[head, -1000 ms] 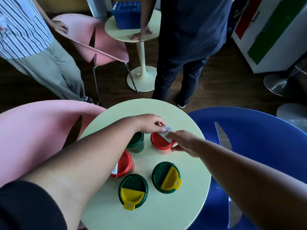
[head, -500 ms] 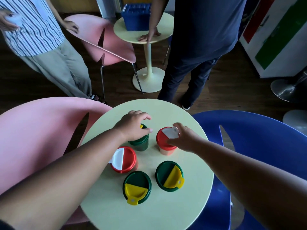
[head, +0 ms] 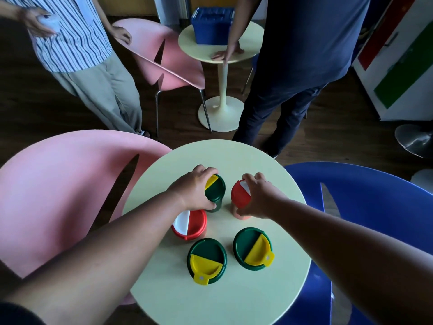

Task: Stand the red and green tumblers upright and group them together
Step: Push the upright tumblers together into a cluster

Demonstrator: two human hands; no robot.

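Five lidded plastic tumblers are seen standing upright in a loose cluster on a round pale-yellow table (head: 246,301). At the far side of the cluster, a dark green tumbler with a green-and-yellow lid (head: 215,192) is gripped by the left hand (head: 194,188), whose fingers are curled over the lid's far edge while the thumb is pressed against the near side of the body. Just to its right, a red tumbler with a red-and-white lid (head: 239,198) is held by the right hand (head: 255,198), the fingers being wrapped over the lid and the thumb set low on the body. The two held tumblers are kept slightly apart. Nearer the camera, a second red tumbler with a half-white lid (head: 189,224) is partly covered by the left wrist, and two more green tumblers with yellow flip tabs (head: 207,260) (head: 253,248) are placed side by side at the front. A pink chair (head: 58,195) is seen on the left and a blue chair (head: 365,207) on the right.
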